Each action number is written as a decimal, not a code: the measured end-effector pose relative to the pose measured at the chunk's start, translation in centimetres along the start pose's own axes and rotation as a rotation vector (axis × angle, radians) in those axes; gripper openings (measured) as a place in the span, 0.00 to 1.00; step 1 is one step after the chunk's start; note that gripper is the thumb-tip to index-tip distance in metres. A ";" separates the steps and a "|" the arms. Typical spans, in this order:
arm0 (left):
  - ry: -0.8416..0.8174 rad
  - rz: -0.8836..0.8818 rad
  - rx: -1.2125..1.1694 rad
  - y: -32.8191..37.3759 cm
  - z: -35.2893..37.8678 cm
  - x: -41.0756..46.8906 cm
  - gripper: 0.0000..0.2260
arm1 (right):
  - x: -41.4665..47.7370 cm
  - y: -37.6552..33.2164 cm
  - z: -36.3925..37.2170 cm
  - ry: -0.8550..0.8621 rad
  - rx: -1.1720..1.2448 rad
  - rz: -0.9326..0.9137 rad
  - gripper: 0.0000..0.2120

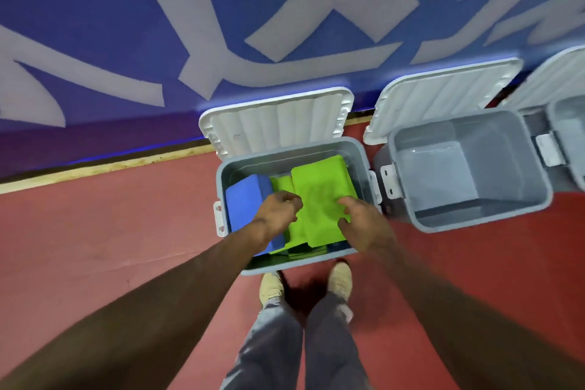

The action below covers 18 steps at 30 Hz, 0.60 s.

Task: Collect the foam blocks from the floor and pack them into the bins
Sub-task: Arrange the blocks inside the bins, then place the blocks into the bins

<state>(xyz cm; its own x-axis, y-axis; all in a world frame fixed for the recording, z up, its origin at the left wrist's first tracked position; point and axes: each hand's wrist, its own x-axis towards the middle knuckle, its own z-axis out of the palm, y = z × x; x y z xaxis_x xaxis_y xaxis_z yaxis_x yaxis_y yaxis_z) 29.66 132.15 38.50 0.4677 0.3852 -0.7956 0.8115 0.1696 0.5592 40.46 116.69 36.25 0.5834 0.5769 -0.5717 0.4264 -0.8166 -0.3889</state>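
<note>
- Your bare forearms (177, 301) reached forward and down, above your grey trousers (269, 355) and tan shoes (340, 282).
- Your left hand (280, 215) had its fingers curled on the left edge of the big green block (319, 196), gripping it.
- Your right hand (361, 226) pinched that block's near right edge between thumb and fingers.
- That big green block lay tilted at the top of the near bin (361, 149), over its middle and right side.
- Against the bin's left wall stood a blue block (243, 203), with a smaller green block (281, 184) wedged between it and the big one.
- Behind the near bin its white lid (278, 120) stood open, close to the blue wall (95, 9) with pale lettering.
- Just to the right sat a second bin (535, 174), its lid (443, 95) open as well.
- Both bins rested on the red floor (95, 231).
</note>
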 end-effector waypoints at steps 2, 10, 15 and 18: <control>-0.053 0.051 -0.024 1.9 -0.6 -3.6 0.10 | -2.9 -1.2 -2.1 0.024 0.028 0.017 0.20; -0.148 0.223 0.194 7.4 0.4 -14.4 0.08 | -15.6 -2.0 -8.7 0.088 0.182 0.117 0.16; -0.282 0.403 0.417 8.0 7.2 -21.6 0.08 | -27.0 2.6 -8.3 0.162 0.355 0.223 0.15; -0.397 0.541 0.548 6.7 11.5 -27.1 0.06 | -35.6 5.9 -6.6 0.254 0.405 0.343 0.17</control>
<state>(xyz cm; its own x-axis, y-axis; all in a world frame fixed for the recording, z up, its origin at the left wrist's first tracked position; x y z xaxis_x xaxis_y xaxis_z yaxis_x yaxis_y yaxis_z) 26.42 112.43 61.11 0.8430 -0.0757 -0.5326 0.4492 -0.4457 0.7744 26.75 91.47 59.10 0.8097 0.2242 -0.5423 -0.0847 -0.8698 -0.4861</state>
